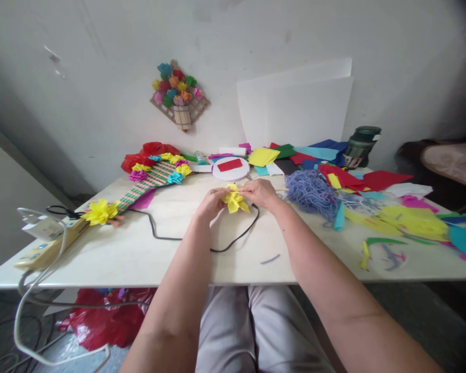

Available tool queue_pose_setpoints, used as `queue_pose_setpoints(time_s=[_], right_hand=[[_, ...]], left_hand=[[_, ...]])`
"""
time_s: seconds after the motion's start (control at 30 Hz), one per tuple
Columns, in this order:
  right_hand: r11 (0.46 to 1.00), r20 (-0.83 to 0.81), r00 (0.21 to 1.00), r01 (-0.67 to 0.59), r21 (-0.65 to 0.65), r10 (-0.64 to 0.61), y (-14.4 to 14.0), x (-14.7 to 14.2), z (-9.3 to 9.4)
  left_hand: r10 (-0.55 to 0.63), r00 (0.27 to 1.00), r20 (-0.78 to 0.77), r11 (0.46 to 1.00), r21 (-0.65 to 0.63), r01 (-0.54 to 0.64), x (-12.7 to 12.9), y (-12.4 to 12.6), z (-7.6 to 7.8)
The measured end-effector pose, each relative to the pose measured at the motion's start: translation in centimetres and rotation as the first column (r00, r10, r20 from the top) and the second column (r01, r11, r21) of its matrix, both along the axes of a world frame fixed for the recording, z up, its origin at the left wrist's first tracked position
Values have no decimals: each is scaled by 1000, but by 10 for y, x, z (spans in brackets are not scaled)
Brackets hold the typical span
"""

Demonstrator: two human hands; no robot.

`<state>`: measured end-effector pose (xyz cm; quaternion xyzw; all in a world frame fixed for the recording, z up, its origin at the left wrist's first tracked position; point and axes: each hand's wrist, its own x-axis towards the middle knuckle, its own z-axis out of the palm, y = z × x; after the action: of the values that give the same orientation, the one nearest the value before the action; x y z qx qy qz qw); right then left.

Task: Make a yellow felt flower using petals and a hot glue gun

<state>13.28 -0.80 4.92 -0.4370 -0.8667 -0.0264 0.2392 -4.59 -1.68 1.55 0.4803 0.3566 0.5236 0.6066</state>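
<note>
In the middle of the table, a yellow paper flower is between my two hands. My left hand has its fingers closed on the flower's left side. Fingers of my right hand are pinched together at the flower's upper right. A thin pale stick juts out beyond that hand, apparently gripped in it; its other end is hidden. Just below the flower, a black cord curves over the table.
Green-striped woven piece with paper flowers lies left, near a power strip. Behind my hands is a white disc with a red rectangle. Purple yarn, coloured scraps and a dark bottle occupy the right.
</note>
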Motion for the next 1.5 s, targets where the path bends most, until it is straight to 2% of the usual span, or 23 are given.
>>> queue_pose_setpoints(time_s=[0.2,0.33,0.53,0.8,1.03,1.2,1.5], right_hand=[[1000,20,1000,2,25,-2,2,0,-2],[998,58,998,-5,69,0,0,-1,-2],[991,153,988,2,131,-23,-7,-4,1],[979,242,970,-16,201,-33,-13,-10,1],[977,194,980,-5,212,-37,-10,-9,-2],[974,142,989,6,226,-39,-3,-4,-6],[981,48,998,-45,189,37,7,-1,-14]], left_hand=[[-11,999,45,1000,-7,11,0,2,-2],[15,1000,5,1000,-23,-15,1,0,0],[-13,999,-34,999,-33,11,0,0,0],[52,999,-14,997,-53,-53,0,0,2],[49,997,59,998,-47,-46,-1,0,1],[-23,996,81,999,-46,26,-4,3,2],[-22,996,82,997,-77,29,-6,1,1]])
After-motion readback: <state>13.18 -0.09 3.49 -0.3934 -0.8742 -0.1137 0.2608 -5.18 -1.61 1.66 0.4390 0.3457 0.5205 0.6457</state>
